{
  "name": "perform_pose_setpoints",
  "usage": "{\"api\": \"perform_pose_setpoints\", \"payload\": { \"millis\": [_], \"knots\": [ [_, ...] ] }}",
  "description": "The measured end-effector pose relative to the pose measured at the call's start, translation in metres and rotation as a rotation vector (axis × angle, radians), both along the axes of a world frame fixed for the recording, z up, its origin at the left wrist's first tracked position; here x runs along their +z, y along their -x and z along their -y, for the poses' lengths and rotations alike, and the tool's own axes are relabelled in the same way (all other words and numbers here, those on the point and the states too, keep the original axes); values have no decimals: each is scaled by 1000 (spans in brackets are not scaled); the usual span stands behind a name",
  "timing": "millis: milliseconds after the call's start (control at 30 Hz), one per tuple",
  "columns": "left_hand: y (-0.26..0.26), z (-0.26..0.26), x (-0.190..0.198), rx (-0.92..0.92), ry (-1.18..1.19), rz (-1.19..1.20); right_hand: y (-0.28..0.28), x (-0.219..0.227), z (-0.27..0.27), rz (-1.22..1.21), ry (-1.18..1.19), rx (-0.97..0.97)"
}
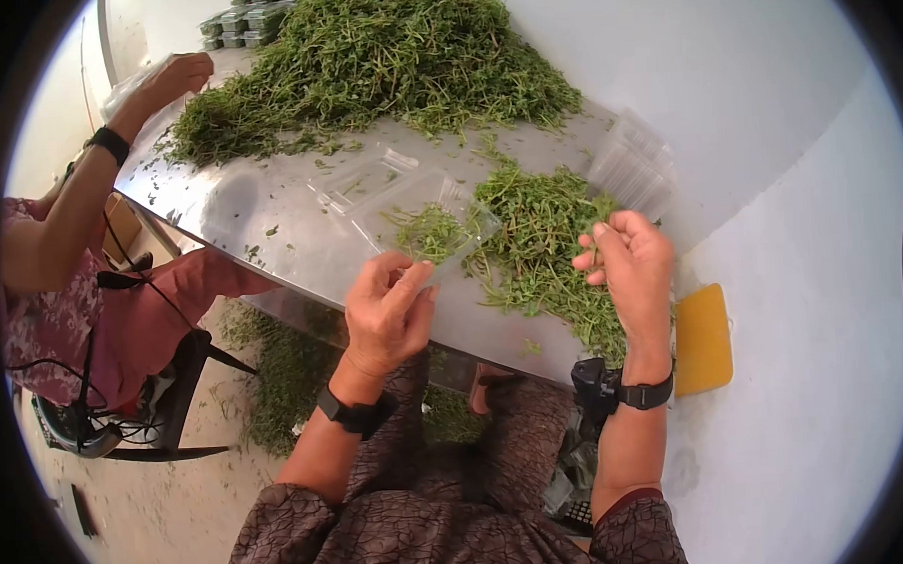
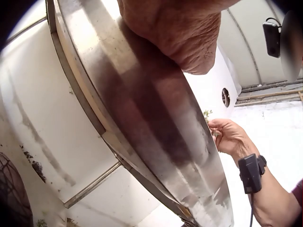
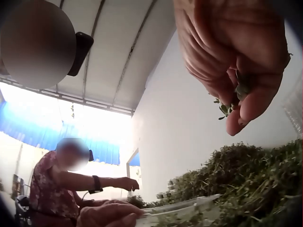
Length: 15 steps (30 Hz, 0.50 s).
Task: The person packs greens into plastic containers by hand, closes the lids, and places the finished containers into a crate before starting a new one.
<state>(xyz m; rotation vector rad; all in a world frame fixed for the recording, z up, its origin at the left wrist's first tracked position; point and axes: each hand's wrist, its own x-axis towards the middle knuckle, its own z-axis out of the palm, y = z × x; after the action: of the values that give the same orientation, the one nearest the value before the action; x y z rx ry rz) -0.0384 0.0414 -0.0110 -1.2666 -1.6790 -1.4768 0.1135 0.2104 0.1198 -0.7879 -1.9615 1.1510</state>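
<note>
Just beyond the left hand (image 1: 386, 312), a clear container (image 1: 409, 199).

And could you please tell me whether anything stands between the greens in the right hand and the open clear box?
Nothing visible blocks them; only the smaller heap lies on the table between the right hand and the clear box, below the held greens.

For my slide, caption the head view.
Left fingers hold a clear box of greens; right fingers pinch a sprig near a pile.
</note>
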Motion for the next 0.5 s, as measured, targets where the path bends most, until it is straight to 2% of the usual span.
{"api": "perform_pose_setpoints", "payload": {
  "millis": [133, 200, 233, 367, 500],
  "knots": [
    [-2, 1, -1, -31, 20, 64, 37, 4, 25, -28, -9, 142],
    [-1, 2, -1, -35, 21, 61, 53, 2, 36, 94, -42, 274],
    [-1, 2, -1, -43, 21, 57, 58, -12, 28, 118, -162, 317],
    [1, 2, -3, -42, 19, 42, 52, -27, 21, -33, -270, 201],
    [-1, 1, -2, -46, 15, 45, 19, -31, 11, 58, -287, 155]
  ]
}}
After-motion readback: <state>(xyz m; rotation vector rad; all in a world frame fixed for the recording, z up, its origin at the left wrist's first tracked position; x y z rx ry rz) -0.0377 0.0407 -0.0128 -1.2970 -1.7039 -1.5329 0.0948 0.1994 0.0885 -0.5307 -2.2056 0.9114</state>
